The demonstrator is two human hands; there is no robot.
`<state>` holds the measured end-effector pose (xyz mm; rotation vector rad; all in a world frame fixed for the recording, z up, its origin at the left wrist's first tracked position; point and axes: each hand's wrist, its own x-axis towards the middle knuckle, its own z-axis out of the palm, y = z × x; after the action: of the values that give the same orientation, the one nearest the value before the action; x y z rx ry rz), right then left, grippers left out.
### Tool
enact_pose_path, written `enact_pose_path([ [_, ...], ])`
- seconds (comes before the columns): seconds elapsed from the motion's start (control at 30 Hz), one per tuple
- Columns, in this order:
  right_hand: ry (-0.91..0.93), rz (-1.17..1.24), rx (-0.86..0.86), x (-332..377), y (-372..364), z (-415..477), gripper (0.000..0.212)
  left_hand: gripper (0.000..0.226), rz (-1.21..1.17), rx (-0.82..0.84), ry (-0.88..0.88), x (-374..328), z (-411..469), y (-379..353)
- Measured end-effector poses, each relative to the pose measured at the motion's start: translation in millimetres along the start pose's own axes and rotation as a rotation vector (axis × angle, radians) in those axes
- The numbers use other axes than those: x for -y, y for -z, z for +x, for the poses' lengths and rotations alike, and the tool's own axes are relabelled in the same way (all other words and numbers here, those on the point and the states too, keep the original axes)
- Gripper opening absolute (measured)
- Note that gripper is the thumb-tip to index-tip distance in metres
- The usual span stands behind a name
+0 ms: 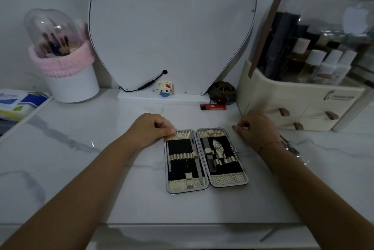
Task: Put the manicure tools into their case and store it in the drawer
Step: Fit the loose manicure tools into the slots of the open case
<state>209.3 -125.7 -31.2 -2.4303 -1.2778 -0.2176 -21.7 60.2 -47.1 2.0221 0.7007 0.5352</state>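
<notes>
The case [206, 158] lies open on the worktop [81, 168], left hand [149, 128] pinching its far corner, seemingly to steady it, right hand [257, 128] curled just beside it; whether it holds anything I cannot tell.

Home vanity: mirror [172, 27], brush holder [66, 67], cosmetics organizer [293, 91], marble tabletop [101, 148].

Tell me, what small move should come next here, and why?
Probably the right hand should pick up one of the metal tools lying by its wrist and slot it into the open case: several loops there look empty, and the left hand touches its corner.
</notes>
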Motion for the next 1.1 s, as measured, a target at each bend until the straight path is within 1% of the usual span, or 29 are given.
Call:
enact_pose_path([
  [0.07,-0.008,0.091,-0.063,5,11,0,0.013,0.016,0.000,-0.006,0.000,0,0,0],
  [0.13,-0.016,0.268,-0.113,15,26,-1,0.008,0.014,-0.021,-0.007,0.009,0,-1,0],
  [0.17,-0.018,0.387,-0.098,23,32,-1,0.005,0.014,-0.025,-0.006,0.011,0,-1,0],
  [0.27,-0.046,0.776,0.084,42,33,2,0.012,0.012,-0.002,-0.003,0.003,0,-1,0],
  [0.33,-0.087,0.879,0.220,49,22,2,0.015,0.009,0.006,-0.006,0.001,-1,-1,0],
  [0.4,-0.123,0.887,0.302,54,10,1,0.015,0.009,0.008,-0.005,0.002,0,-1,0],
  [0.53,-0.154,0.867,0.316,54,-2,1,0.012,0.008,0.001,0.007,-0.001,0,0,0],
  [0.7,-0.106,0.759,0.289,53,-3,1,0.015,0.009,0.003,0.006,-0.001,1,0,0],
  [0.8,-0.073,0.713,0.299,54,-3,-1,0.013,0.008,0.004,0.001,-0.002,1,0,0],
  [0.97,0.030,0.608,0.370,54,3,-7,0.004,0.008,0.003,-0.001,0.008,0,-1,0],
  [1.1,0.074,0.572,0.446,54,9,-6,0.007,0.006,0.036,-0.005,0.004,1,1,0],
])
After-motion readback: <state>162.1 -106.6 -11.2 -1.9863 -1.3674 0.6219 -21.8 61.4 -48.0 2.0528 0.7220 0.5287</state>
